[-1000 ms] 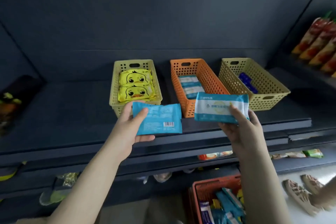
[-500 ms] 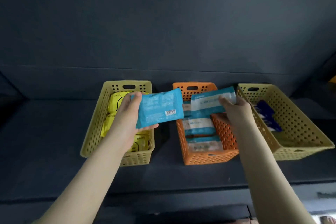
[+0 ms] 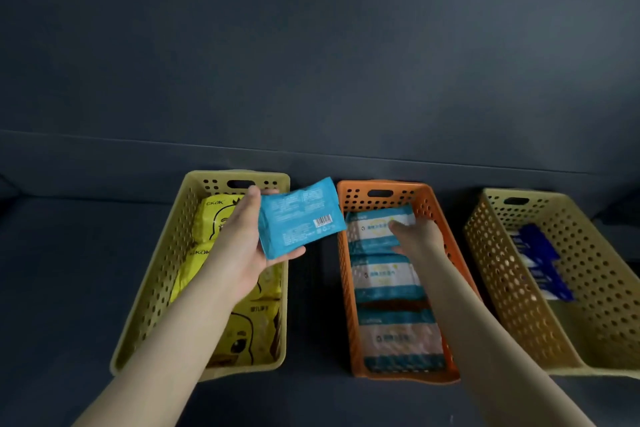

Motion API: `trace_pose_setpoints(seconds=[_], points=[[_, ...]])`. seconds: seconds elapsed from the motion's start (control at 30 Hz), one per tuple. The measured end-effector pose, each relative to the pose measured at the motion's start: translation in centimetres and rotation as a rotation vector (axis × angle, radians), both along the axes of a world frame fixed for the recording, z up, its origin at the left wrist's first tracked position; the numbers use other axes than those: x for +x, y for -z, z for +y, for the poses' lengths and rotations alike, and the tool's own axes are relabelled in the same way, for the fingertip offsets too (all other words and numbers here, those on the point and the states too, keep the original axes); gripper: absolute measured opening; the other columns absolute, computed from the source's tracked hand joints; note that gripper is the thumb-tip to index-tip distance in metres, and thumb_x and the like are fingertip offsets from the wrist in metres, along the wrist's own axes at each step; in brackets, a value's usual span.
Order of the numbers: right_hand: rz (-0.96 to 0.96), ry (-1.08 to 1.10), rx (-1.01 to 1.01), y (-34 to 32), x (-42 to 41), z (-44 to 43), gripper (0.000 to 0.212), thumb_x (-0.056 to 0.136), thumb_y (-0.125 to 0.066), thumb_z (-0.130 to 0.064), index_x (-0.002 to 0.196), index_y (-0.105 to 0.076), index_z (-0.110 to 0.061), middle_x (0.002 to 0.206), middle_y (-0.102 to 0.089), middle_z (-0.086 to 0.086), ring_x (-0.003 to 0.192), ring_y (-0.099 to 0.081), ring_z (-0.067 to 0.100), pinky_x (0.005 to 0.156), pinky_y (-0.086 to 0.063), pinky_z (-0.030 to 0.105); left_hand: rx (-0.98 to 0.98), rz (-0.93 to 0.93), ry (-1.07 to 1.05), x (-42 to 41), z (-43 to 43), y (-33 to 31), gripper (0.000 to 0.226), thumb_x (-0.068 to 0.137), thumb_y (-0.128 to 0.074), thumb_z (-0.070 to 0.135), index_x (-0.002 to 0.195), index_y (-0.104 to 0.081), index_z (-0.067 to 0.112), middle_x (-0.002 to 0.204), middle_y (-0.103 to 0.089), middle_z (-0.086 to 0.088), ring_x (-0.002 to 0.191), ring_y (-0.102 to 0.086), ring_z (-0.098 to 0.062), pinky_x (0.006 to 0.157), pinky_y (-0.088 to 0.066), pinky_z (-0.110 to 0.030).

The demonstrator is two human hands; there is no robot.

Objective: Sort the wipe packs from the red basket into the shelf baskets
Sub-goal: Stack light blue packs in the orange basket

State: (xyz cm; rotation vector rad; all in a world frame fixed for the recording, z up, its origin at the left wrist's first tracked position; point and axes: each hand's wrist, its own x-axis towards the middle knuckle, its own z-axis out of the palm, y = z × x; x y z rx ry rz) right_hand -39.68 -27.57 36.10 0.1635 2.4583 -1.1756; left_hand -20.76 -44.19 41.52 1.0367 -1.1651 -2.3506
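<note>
- The left hand [image 3: 242,246] grips a blue wipe pack [image 3: 300,217] above the gap between the left yellow basket [image 3: 166,274] and the orange basket [image 3: 346,274].
- The right hand [image 3: 417,239] pinches a white-and-teal pack [image 3: 372,229] at the orange basket's far end.

- Dark blue-grey back panel [image 3: 311,45] across the whole upper half of the frame, plain and matte, slightly lighter toward the right.
- Thin horizontal seam [image 3: 104,139] running from the left edge to the right edge at mid-height, sloping a little down toward the right.
- Just below the seam, a narrow band of the same dark material.
- Dark shelf board [image 3: 62,288] over the lower half, showing at lower left and along the bottom edge.
- Deeper shadow at the far left and far right edges, at mid-height.
</note>
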Motion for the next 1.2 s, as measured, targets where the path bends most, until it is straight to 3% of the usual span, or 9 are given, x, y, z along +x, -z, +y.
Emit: trace_pose_setpoints(seconds=[0.1,0.23,0.4,0.57,0.63,0.77,0.87,0.97,1.2], points=[[0.242,-0.187,0.242,-1.3,0.9,0.7,0.025,0.094,-0.055,-0.035,0.089,-0.060,-0.010,0.072,-0.063,0.002,0.054,-0.052,0.011,0.050,-0.039,0.024,-0.080,-0.057,0.034,-0.5,-0.6,-0.1,0.034,0.098,-0.041,0.048,0.102,-0.064,0.024,0.109,-0.069,-0.004,0.094,-0.070,-0.024,0.073,-0.059,-0.049],[0.553,-0.224,0.355,-3.3,2.6,1.4,0.036,0.097,-0.048,-0.040,0.095,-0.065,-0.009,0.085,-0.069,0.010,0.063,-0.051,0.016,0.059,-0.038,0.027,-0.315,0.058,0.183,-0.9,-0.7,-0.6,0.029,0.095,-0.046,0.046,0.098,-0.068,0.028,0.113,-0.066,0.001,0.099,-0.068,-0.020,0.078,-0.059,-0.046],[-0.403,-0.058,-0.509,-7.3,5.3,2.2,0.067,0.089,-0.036,-0.068,0.101,-0.070,-0.012,0.078,-0.070,0.014,0.059,-0.062,0.020,0.053,-0.050,0.028,-0.939,0.183,0.666,-1.9,0.6,-1.6,0.028,0.091,-0.059,0.036,0.118,-0.054,0.042,0.108,-0.066,0.020,0.105,-0.059,0.005,0.091,-0.044,-0.016],[-0.238,0.079,-0.730,-5.9,6.1,3.8,0.012,0.087,-0.065,-0.014,0.095,-0.058,-0.008,0.102,-0.066,0.014,0.085,-0.067,0.024,0.051,-0.055,0.024,-1.114,0.243,0.846,-2.6,2.8,0.4,0.066,0.081,-0.074,0.034,0.135,-0.038,0.047,0.142,-0.037,0.032,0.136,-0.028,0.008,0.114,-0.026,-0.024],[-0.140,0.151,-0.761,-5.1,6.3,5.0,0.024,0.086,-0.065,-0.005,0.106,-0.054,-0.011,0.110,-0.065,0.012,0.096,-0.068,0.029,0.053,-0.057,0.027,-1.053,0.145,0.833,-2.8,3.0,1.2,0.077,0.082,-0.069,0.044,0.143,-0.022,0.049,0.156,-0.009,0.027,0.144,-0.005,0.005,0.117,-0.013,-0.027],[-0.033,0.175,-0.672,-4.2,6.8,6.7,0.031,0.086,-0.067,-0.007,0.113,-0.058,-0.019,0.107,-0.067,0.009,0.091,-0.071,0.024,0.064,-0.060,0.033,-0.895,-0.138,0.827,-4.0,3.4,1.5,0.087,0.091,-0.055,0.049,0.151,0.007,0.038,0.159,0.020,0.009,0.146,0.011,-0.009,0.117,-0.003,-0.036],[0.122,0.113,-0.404,-3.2,6.9,7.1,0.027,0.087,-0.067,-0.011,0.112,-0.057,-0.017,0.106,-0.067,0.008,0.087,-0.070,0.021,0.064,-0.060,0.032,-0.791,-0.214,0.808,-4.7,4.0,1.6,0.081,0.098,-0.050,0.035,0.151,0.011,0.035,0.162,0.005,0.005,0.147,-0.010,-0.013,0.116,-0.016,-0.034],[0.172,0.051,-0.170,-2.0,6.6,6.4,0.043,0.086,-0.068,-0.009,0.125,-0.051,-0.013,0.109,-0.063,0.006,0.087,-0.068,0.021,0.059,-0.061,0.033,-0.745,-0.248,0.809,-4.7,4.4,2.2,0.077,0.100,-0.045,0.030,0.151,0.012,0.038,0.157,-0.026,0.006,0.128,-0.044,-0.012,0.093,-0.034,-0.025],[0.248,-0.163,0.358,-0.9,6.5,5.1,0.046,0.090,-0.062,-0.019,0.129,-0.037,-0.019,0.106,-0.063,0.009,0.086,-0.065,0.026,0.070,-0.058,0.043,-0.647,-0.179,0.742,-4.8,4.1,2.4,0.077,0.099,-0.050,0.024,0.151,0.003,0.040,0.158,-0.024,0.007,0.141,-0.031,-0.014,0.111,-0.027,-0.038]])
